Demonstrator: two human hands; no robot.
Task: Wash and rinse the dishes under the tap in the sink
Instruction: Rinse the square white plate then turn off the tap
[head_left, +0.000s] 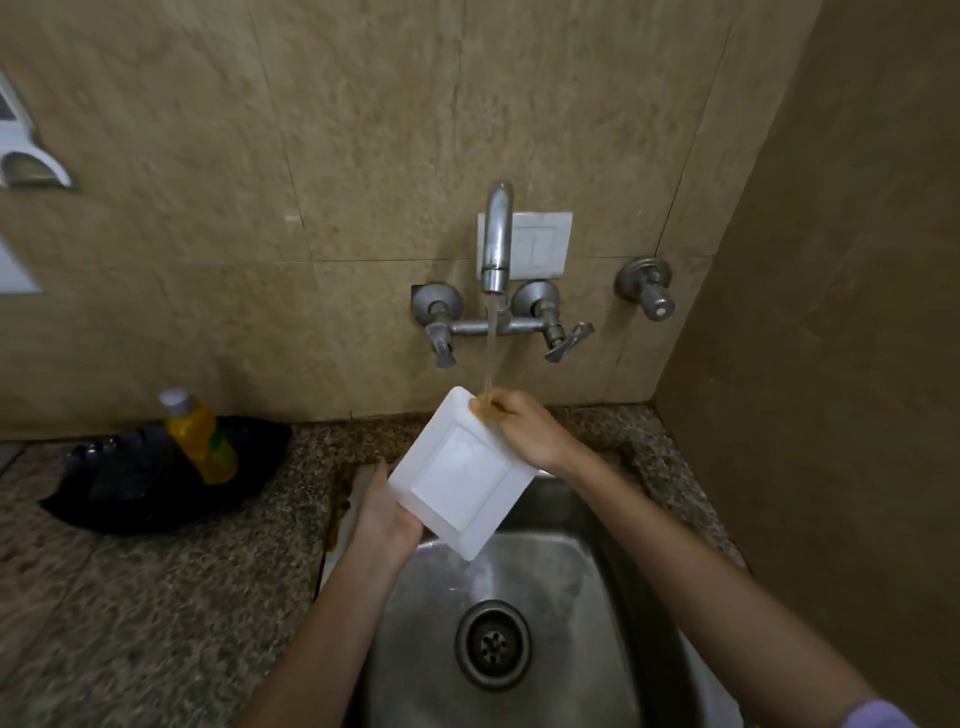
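A white square plate (457, 475) is held tilted above the steel sink (571, 597), its underside toward me. My left hand (387, 514) grips its lower left edge. My right hand (524, 423) grips the upper right edge, right where the water stream falls from the tap (496, 244). Water runs off the plate's lowest corner into the basin near the drain (492, 643).
A yellow dish-soap bottle (200, 434) leans in a black pan (156, 483) on the granite counter (130, 597) to the left. Two tap handles (441, 332) flank the spout, and a third valve (649, 288) sits to the right. A brown wall closes the right side.
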